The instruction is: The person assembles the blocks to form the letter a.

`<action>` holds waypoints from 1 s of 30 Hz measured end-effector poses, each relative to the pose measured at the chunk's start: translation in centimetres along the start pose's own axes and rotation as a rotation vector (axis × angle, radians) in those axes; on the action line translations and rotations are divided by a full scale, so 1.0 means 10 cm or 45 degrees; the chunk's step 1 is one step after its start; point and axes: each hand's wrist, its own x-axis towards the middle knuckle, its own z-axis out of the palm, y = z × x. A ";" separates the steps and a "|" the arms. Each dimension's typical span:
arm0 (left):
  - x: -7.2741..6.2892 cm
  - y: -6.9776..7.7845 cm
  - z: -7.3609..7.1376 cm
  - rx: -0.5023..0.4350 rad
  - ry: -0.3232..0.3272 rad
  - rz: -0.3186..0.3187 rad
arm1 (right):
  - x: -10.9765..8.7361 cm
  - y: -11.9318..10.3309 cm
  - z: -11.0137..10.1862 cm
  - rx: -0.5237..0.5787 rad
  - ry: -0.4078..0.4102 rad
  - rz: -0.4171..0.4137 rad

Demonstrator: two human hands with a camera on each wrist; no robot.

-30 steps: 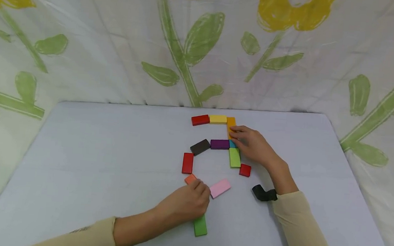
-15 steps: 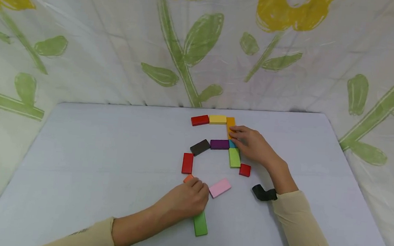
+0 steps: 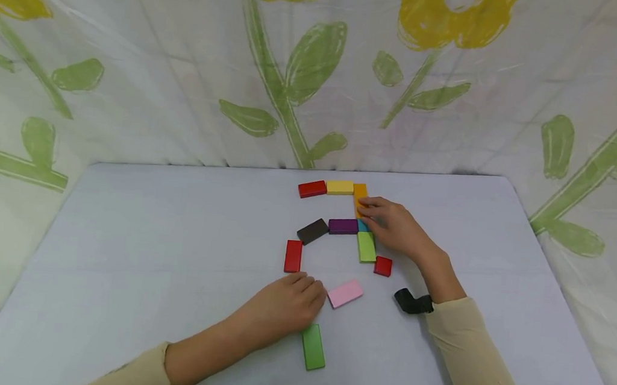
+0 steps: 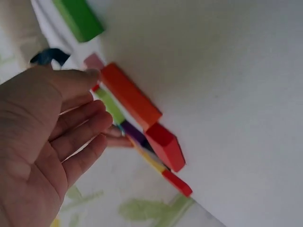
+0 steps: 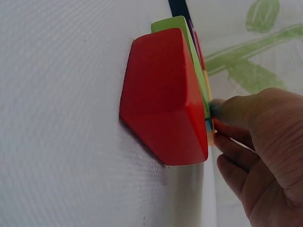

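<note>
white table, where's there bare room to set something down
On the white table, the widest bare patch runs from the left edge to the dark gray block. Another lies right of the right sleeve; a smaller one between the green block and that sleeve. It is crowded at the right hand, beside the amber block and lime block.

Coloured blocks (image 3: 345, 294) on a pale, flat table (image 3: 174, 236)
</note>
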 end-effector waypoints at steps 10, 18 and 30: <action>-0.14 -0.27 0.03 -0.462 0.207 -0.478 | 0.02 0.00 0.01 -0.039 -0.014 -0.008; -0.14 -0.29 0.12 -0.649 0.109 -0.666 | 0.00 0.03 0.01 -0.018 -0.013 0.002; -0.07 -0.26 0.23 -0.784 0.060 -0.801 | 0.00 0.04 0.01 -0.013 0.002 0.001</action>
